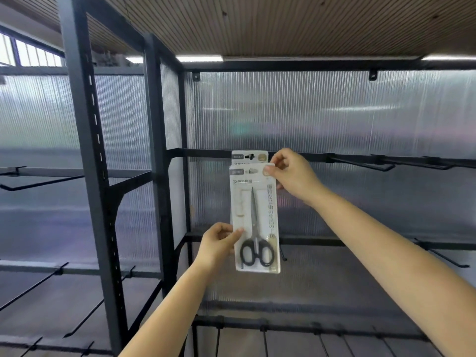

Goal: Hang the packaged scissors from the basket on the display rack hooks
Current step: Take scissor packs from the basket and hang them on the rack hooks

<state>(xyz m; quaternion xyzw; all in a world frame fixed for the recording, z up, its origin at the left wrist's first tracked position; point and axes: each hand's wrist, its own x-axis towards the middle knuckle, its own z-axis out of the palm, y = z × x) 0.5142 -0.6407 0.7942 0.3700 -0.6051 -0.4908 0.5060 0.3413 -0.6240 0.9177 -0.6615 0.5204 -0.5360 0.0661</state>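
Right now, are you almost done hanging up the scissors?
One pack already hangs on the hook. A second scissors pack is in hand: the right hand pinches its top corner, the left hand its lower edge, and its hole isn't on the hook yet. Other hooks hold nothing. The basket is out of view, so I can't tell how many remain.

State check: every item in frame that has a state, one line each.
front scissors pack: held upright in both hands, hang hole not yet on the hook
rear scissors pack: already hung, hook through its hole
left hand: pinches the front pack's lower left edge
right hand: pinches the front pack's top right corner
hooks at right: bare, nothing hanging
scissors in the front pack: blades closed, tips up
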